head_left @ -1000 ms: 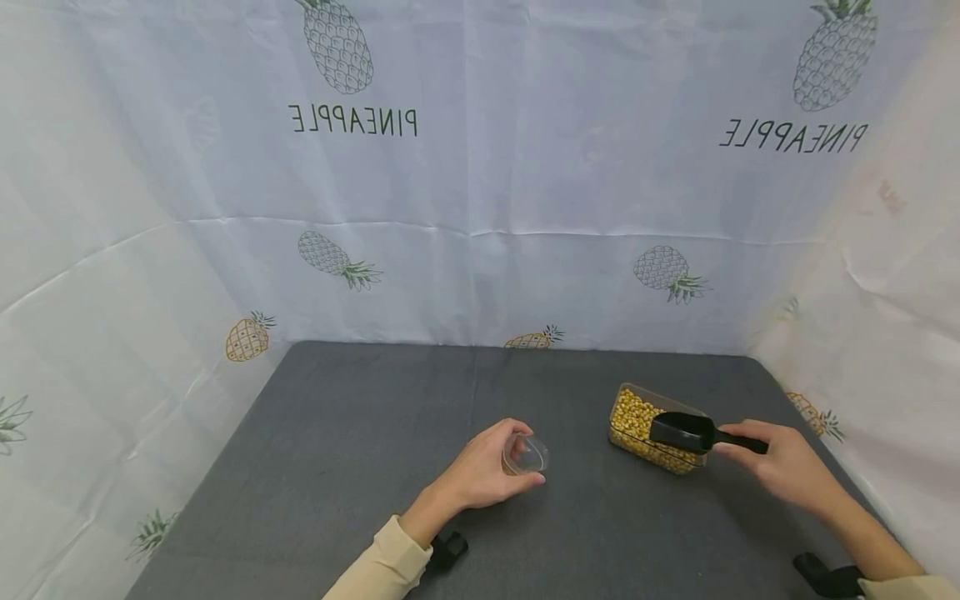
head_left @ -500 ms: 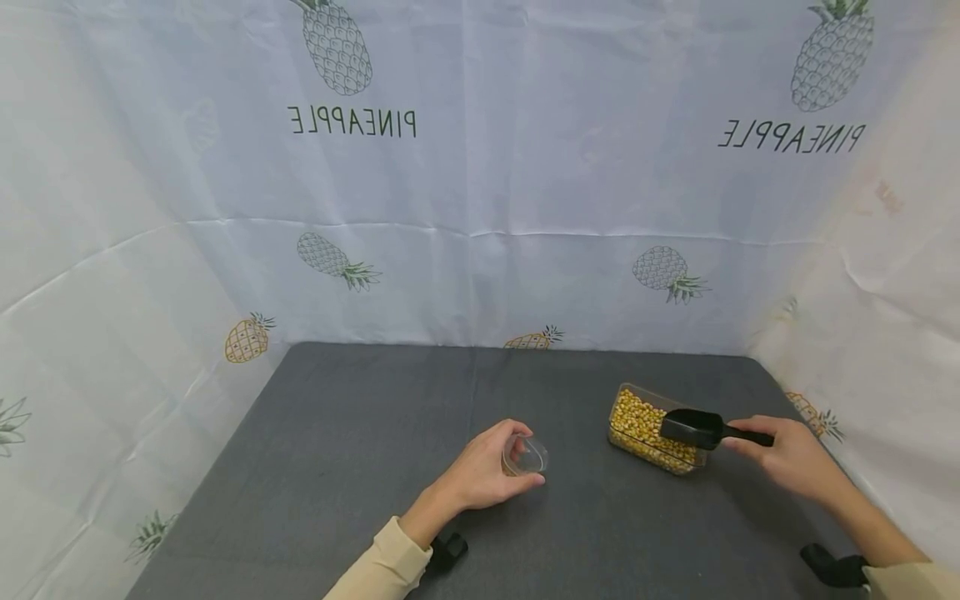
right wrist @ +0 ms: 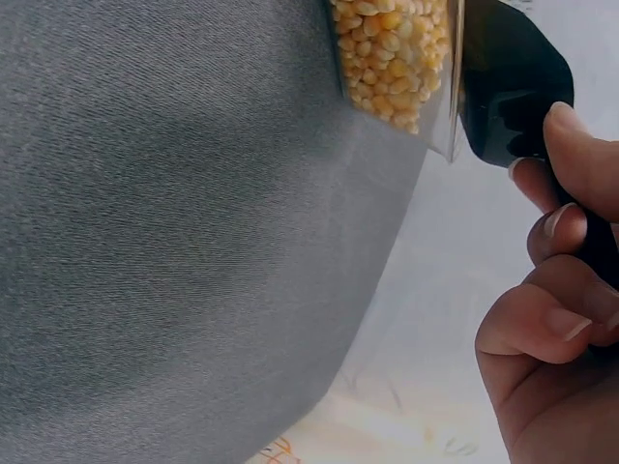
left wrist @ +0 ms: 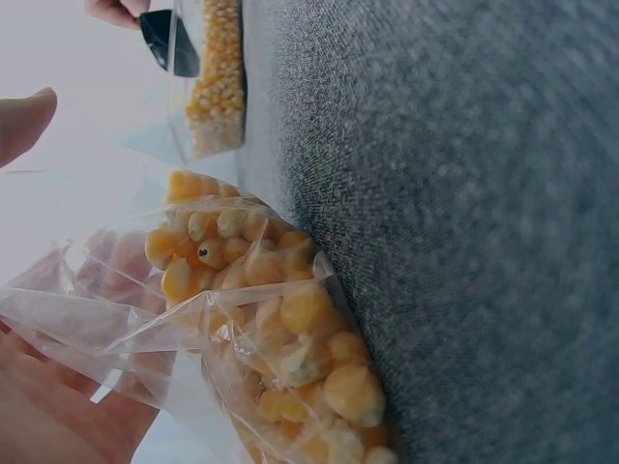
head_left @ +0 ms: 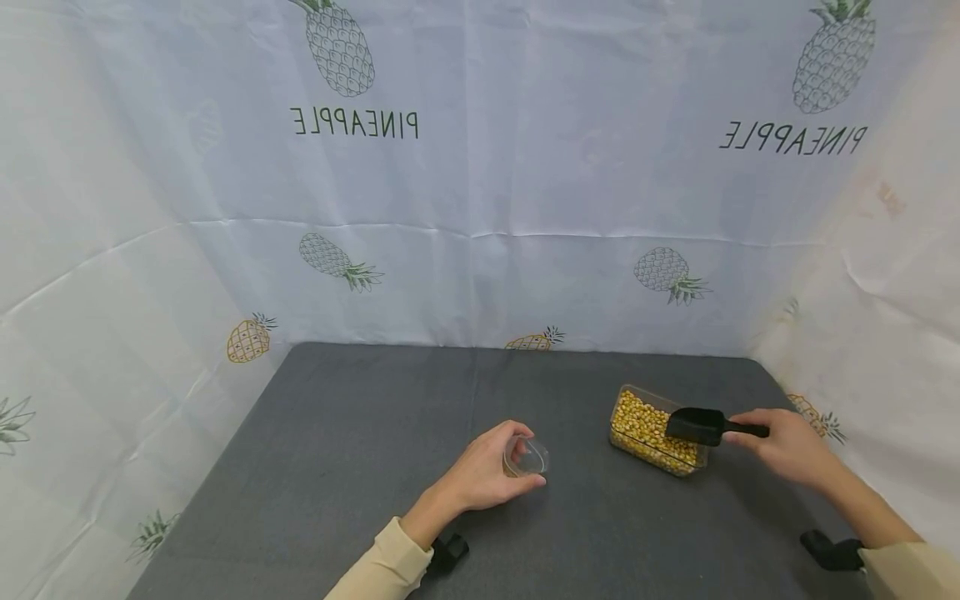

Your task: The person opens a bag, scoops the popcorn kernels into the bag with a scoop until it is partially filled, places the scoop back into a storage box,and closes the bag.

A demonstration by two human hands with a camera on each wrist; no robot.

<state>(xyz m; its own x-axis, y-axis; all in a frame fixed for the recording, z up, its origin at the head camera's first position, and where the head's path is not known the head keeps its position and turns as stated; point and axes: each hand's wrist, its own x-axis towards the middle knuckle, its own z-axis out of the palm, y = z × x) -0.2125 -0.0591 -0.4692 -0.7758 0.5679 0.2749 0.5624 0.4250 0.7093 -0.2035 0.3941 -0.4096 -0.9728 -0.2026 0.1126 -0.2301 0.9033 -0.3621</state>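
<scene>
My left hand curves thumb and fingers around the mouth of a clear plastic bag. Yellow corn kernels fill the bag's lower part, which sits on the dark cloth. To the right, my right hand grips a black scoop by its handle, thumb along the top. The scoop's blade lies over the right end of a clear rectangular container of corn kernels. In the right wrist view the blade shows above the container's wall; what it carries is hidden.
A dark grey cloth-covered table lies beneath everything. White curtains printed with pineapples stand behind it and along both sides. The right curtain is close beside my right forearm.
The scoop and my right hand have shifted slightly to the right and away from me, uncovering more kernels in the container. My left hand and the bag have stayed in place.
</scene>
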